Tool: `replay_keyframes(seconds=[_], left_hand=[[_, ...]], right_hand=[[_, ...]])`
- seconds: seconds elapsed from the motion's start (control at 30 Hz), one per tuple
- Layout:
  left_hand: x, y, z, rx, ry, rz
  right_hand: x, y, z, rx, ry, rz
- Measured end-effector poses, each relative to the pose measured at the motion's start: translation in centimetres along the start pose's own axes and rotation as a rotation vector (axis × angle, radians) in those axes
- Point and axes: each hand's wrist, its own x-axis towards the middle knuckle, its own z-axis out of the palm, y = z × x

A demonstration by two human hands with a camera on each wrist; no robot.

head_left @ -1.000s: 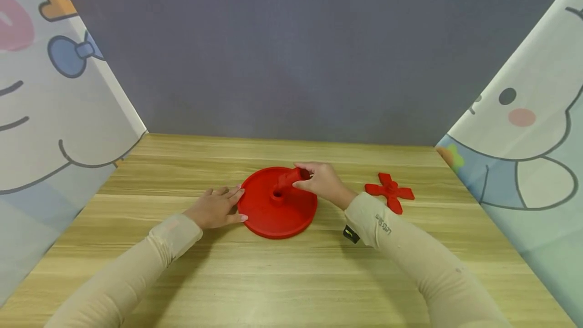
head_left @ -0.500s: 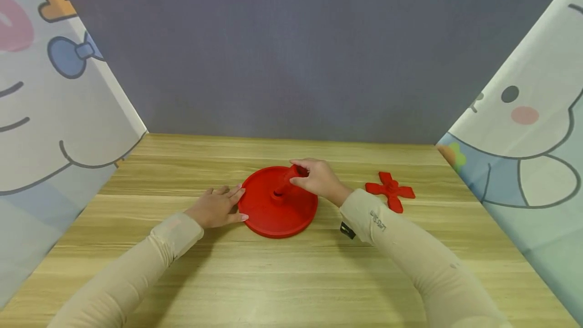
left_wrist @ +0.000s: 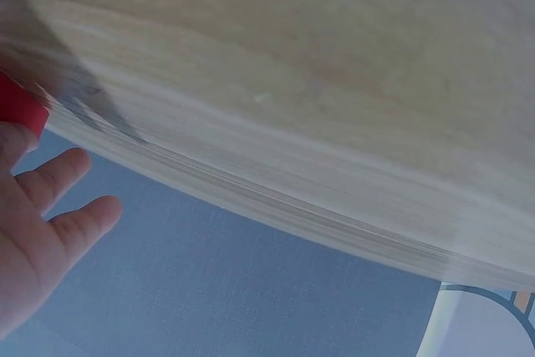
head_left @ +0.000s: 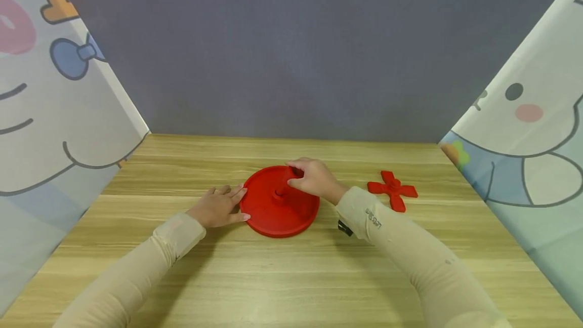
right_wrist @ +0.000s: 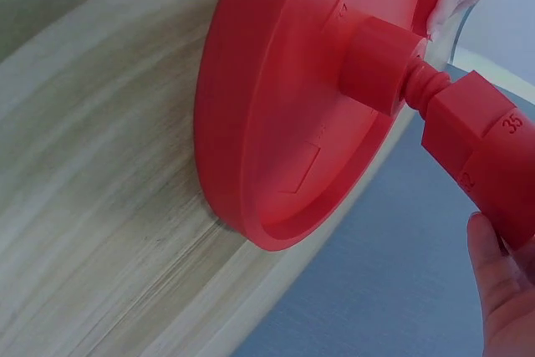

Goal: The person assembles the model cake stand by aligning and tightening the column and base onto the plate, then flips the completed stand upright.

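A round red plate with a raised rim lies on the wooden table, a short hollow socket standing at its middle. My right hand grips the thick end of a red post marked with numbers. The post leans to the right, and its threaded tip is right at the mouth of the socket, partly inside it. Against the plate's left rim rests my left hand, fingers spread and fairly straight, thumb toward the front. The left wrist view catches only part of that hand and a red corner of the plate.
To the right lies a flat red cross-shaped piece with a knob at its centre. A grey panel closes off the back of the wooden table. Cartoon-printed panels flank both sides.
The right hand has shifted slightly left and brought the post more upright, its tip now covering the socket's hole. The left hand and plate hold nearly the same place.
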Motion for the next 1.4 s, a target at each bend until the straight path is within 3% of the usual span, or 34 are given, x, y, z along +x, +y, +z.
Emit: replay_keyframes(seconds=[0.37,0.93,1.17,1.4], left_hand=[[0.0,0.3,-0.3,0.013,-0.014,0.001],[0.0,0.2,0.1,0.0,-0.01,-0.011],[0.0,0.1,0.0,0.0,-0.007,-0.01],[0.0,0.2,-0.3,-0.003,-0.008,-0.009]], right_hand=[[0.3,-0.3,0.3,-0.046,-0.008,-0.014],[1.3,-1.0,1.2,-0.015,-0.038,0.024],[1.5,-1.1,1.3,-0.052,-0.043,-0.026],[1.6,-1.3,1.5,-0.064,-0.059,-0.016]])
